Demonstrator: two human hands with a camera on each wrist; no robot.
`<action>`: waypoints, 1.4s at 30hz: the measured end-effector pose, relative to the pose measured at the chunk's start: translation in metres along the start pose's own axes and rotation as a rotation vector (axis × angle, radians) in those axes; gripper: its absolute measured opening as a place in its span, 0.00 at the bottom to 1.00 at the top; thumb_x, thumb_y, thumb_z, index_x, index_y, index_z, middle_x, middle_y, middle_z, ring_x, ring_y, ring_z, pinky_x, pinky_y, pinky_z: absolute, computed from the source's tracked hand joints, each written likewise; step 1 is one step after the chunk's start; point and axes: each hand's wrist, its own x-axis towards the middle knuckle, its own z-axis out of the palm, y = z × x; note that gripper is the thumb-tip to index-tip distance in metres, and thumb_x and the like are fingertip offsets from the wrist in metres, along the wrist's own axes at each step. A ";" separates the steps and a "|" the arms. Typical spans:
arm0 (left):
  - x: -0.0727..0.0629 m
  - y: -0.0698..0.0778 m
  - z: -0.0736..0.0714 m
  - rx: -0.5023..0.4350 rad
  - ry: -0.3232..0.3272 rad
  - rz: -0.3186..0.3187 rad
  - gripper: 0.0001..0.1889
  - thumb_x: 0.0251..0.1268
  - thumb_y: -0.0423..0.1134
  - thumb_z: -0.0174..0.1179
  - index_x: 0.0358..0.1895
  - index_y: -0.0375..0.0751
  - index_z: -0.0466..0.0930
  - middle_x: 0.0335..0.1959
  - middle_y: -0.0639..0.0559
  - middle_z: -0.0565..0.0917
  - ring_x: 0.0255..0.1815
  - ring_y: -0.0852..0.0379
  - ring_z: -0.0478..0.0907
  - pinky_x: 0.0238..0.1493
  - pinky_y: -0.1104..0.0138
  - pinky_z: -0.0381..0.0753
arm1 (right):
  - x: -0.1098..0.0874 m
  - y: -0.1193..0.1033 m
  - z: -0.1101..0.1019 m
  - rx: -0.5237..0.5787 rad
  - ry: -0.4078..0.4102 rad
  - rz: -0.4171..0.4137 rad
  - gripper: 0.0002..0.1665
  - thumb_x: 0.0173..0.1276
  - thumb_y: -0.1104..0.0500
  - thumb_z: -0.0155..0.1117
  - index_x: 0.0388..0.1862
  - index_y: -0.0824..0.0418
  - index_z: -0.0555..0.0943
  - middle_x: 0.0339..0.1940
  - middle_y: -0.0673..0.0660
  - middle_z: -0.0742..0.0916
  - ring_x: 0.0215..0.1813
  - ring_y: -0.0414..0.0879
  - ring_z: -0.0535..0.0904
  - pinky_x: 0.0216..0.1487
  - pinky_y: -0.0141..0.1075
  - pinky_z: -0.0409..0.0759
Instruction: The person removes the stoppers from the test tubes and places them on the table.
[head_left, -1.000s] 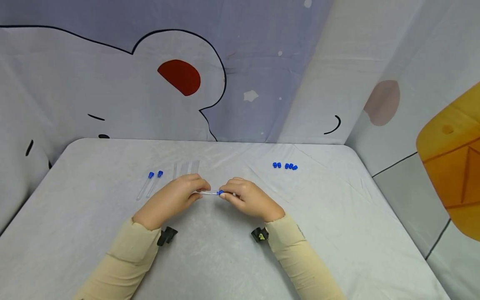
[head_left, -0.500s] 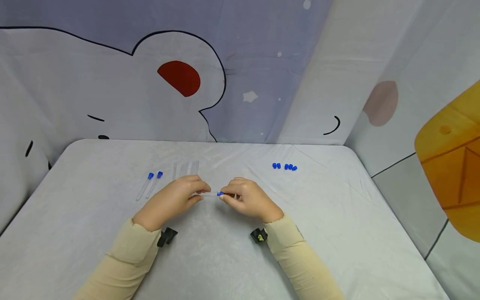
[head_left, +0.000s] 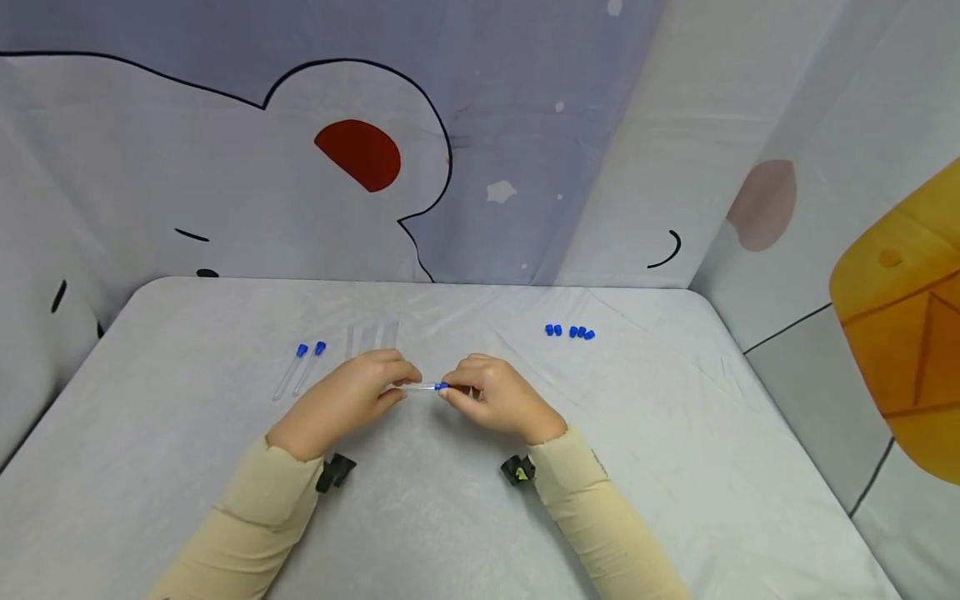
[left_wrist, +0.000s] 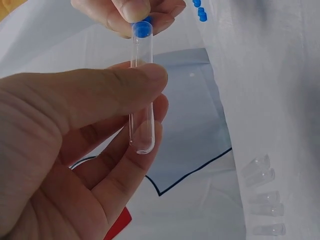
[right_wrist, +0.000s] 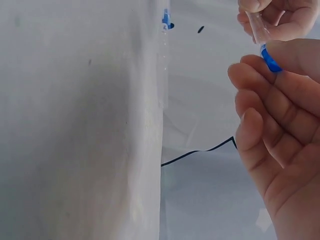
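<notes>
A clear test tube [left_wrist: 142,50] lies level in front of the person, between the two hands. My left hand [head_left: 358,393] pinches its body between thumb and fingers, with the rounded end by the lower fingers in the left wrist view. At the other end, my right hand [head_left: 498,398] pinches a blue cap [right_wrist: 270,59] with thumb and forefinger. The lower part of that cap sits inside the tube's mouth; its top is partly covered by fingertips. Beyond the left hand lie several uncapped tubes [head_left: 390,333], partly hidden by it.
Two tubes with blue caps [head_left: 287,377] lie side by side at the left of the white-covered table [head_left: 420,517]. Several loose blue caps [head_left: 581,332] rest at the back right. A printed cloth wall [head_left: 525,167] rises behind the table.
The right fingertips at the cap have shifted very slightly to the right. Otherwise both hands and the tube keep their places.
</notes>
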 end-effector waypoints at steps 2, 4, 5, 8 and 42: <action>0.000 -0.001 0.000 -0.006 0.001 -0.002 0.11 0.59 0.22 0.69 0.44 0.36 0.87 0.39 0.51 0.83 0.42 0.54 0.82 0.45 0.62 0.83 | 0.000 0.001 0.000 0.005 -0.012 -0.004 0.07 0.72 0.62 0.66 0.39 0.62 0.89 0.29 0.48 0.84 0.31 0.39 0.75 0.36 0.27 0.74; -0.001 -0.002 0.000 -0.012 0.002 -0.005 0.11 0.59 0.22 0.68 0.44 0.36 0.87 0.40 0.50 0.84 0.43 0.53 0.82 0.46 0.62 0.83 | 0.000 0.001 -0.001 0.011 -0.022 -0.004 0.08 0.73 0.62 0.65 0.41 0.62 0.89 0.30 0.48 0.84 0.32 0.39 0.74 0.37 0.28 0.75; -0.001 -0.002 0.000 -0.015 0.002 -0.003 0.11 0.60 0.21 0.68 0.44 0.36 0.87 0.40 0.50 0.84 0.43 0.53 0.82 0.46 0.62 0.83 | -0.001 0.001 -0.001 0.015 -0.026 -0.003 0.08 0.73 0.62 0.64 0.42 0.63 0.89 0.31 0.48 0.84 0.33 0.39 0.74 0.38 0.28 0.75; -0.001 -0.003 0.000 -0.019 0.002 0.002 0.11 0.60 0.21 0.67 0.44 0.37 0.87 0.40 0.49 0.84 0.43 0.53 0.82 0.47 0.61 0.83 | -0.001 0.002 -0.001 0.046 -0.037 0.011 0.09 0.75 0.62 0.63 0.44 0.63 0.88 0.32 0.49 0.84 0.34 0.38 0.74 0.39 0.30 0.77; -0.001 -0.003 -0.001 -0.044 0.043 -0.093 0.11 0.62 0.24 0.67 0.47 0.37 0.86 0.41 0.49 0.85 0.41 0.52 0.82 0.44 0.58 0.84 | 0.000 0.000 -0.007 0.345 0.138 0.267 0.06 0.68 0.63 0.71 0.43 0.61 0.86 0.36 0.50 0.89 0.38 0.40 0.83 0.41 0.35 0.84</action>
